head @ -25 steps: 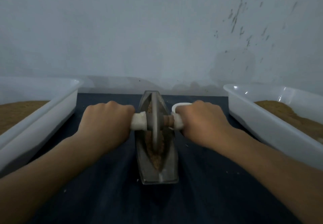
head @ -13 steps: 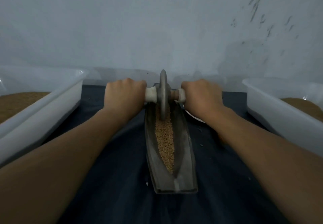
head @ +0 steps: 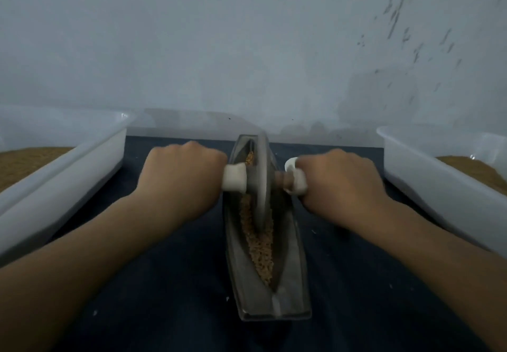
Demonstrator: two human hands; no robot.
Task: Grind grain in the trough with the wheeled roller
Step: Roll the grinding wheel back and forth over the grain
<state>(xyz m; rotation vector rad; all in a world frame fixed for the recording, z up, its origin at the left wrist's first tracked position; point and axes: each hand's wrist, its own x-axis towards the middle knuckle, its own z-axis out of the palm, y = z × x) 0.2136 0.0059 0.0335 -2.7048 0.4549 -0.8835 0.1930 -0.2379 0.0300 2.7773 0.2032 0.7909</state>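
Two fists clenched around the white handles of the wheeled roller [head: 262,184], left hand [head: 181,178] left of the metal trough [head: 290,283], right hand [head: 337,181] right of it, wheel upright in the trough's far half, brown grain [head: 260,247] along its groove, white tubs [head: 68,176] flanking the trough.

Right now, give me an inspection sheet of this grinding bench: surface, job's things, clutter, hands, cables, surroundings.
Surface: dark cloth, a few pale specks.
Job's things: grey trough lies lengthwise, grain along its groove; wheeled roller stands in it.
Clutter: left tray and right tray, white, holding brown material.
Hands: left hand and right hand each grip one end of the roller.
Cables: nothing seen.
Surroundings: stained pale wall behind.
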